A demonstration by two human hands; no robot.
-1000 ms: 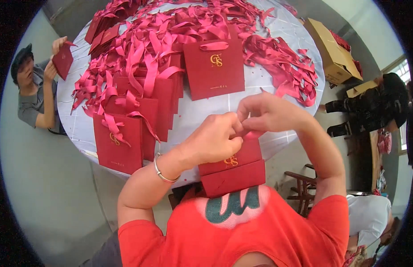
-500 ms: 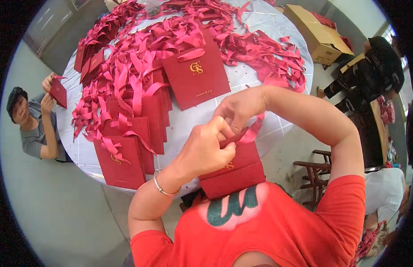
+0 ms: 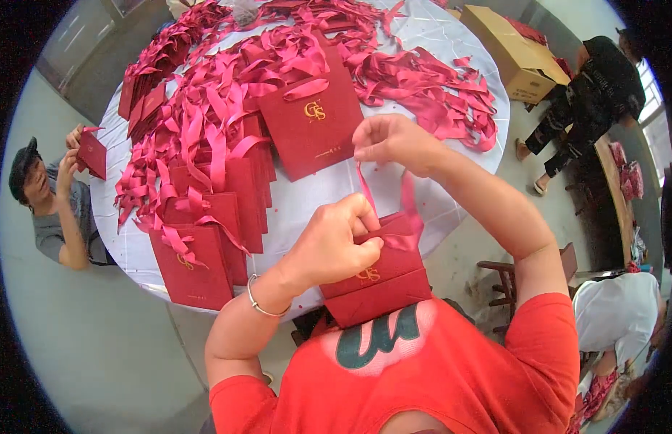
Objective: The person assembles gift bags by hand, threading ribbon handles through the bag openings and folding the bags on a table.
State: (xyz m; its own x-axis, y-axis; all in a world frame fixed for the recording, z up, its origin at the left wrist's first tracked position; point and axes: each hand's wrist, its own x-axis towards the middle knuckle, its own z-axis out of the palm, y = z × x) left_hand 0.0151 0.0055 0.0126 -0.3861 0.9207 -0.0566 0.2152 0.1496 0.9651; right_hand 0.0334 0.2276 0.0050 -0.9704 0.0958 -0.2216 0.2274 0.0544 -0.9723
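Observation:
A flat dark red paper gift bag (image 3: 376, 286) with a gold emblem rests against my chest at the near edge of the round white table (image 3: 307, 202). My left hand (image 3: 334, 242), with a silver bracelet on the wrist, pinches the bag's top edge. My right hand (image 3: 394, 141) is raised above it and pulls a pink-red ribbon (image 3: 407, 199) that runs up from the bag's top.
Finished red bags (image 3: 206, 217) with ribbon handles lie stacked at the left, one large bag (image 3: 311, 119) flat in the middle, loose ribbons (image 3: 430, 87) heaped beyond. A seated person (image 3: 54, 199) at the left holds a red bag. A cardboard box (image 3: 513, 50), another person and chairs stand at the right.
My right hand has lifted away from the left, drawing the ribbon up and taut. The view has tilted so the table sits higher and further left.

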